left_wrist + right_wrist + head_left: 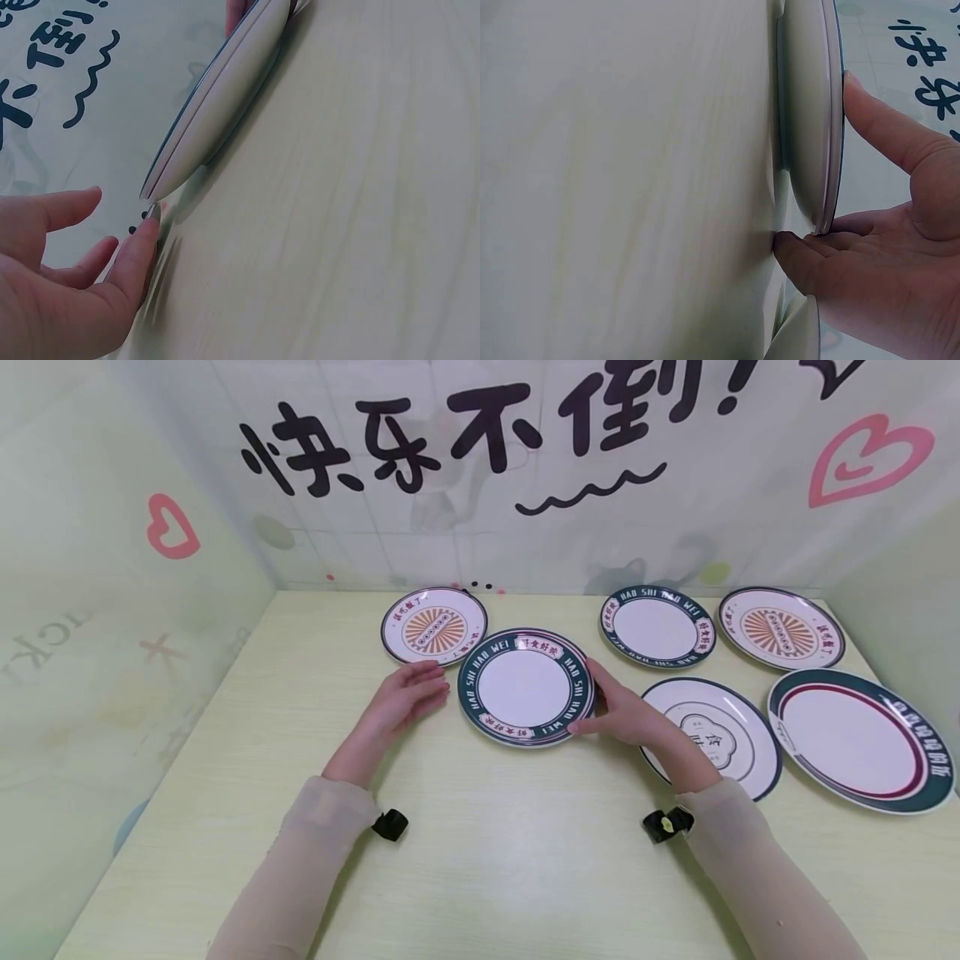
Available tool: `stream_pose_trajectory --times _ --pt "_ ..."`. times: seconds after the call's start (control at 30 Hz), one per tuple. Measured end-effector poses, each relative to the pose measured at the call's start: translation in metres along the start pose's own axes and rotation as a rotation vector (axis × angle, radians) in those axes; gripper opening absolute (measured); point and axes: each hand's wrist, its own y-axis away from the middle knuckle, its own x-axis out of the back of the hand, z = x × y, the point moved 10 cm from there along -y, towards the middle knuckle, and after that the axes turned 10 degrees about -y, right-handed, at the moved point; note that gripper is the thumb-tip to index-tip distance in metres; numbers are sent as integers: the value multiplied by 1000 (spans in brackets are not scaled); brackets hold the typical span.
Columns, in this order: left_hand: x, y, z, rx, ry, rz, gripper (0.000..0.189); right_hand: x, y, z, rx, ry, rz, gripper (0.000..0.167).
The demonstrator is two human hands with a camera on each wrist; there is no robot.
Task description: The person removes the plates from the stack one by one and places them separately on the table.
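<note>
A green-rimmed plate [525,687] with a white middle lies at the centre of the table, stacked on another plate whose pinkish edge [828,150] shows just beneath it. My right hand [626,714] holds the stack at its right side, the thumb [877,112] on the upper rim and the fingers curled at the edge. On the other side my left hand [408,697] is beside the stack, fingers loosely spread and gripping nothing. In the left wrist view its fingertips [150,217] come close under the stack's edge. Behind the left hand lies a sunburst-patterned plate [435,625].
To the right are a smaller green-rimmed plate [658,627], a second sunburst plate [782,627], a blue-edged plate [738,710] partly behind my right forearm, and a large oval plate [847,739]. A printed cloth wall [480,552] stands at the table's back.
</note>
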Motion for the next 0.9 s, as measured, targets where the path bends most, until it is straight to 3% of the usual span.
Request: stream_pose_trajectory --times 0.27,0.9 --pt "-10 1 -3 5 -27 -24 54 0 0 0 15 -1 -10 110" --pt "-25 -4 -6 15 -94 -11 57 1 -1 2 -3 21 -2 111"
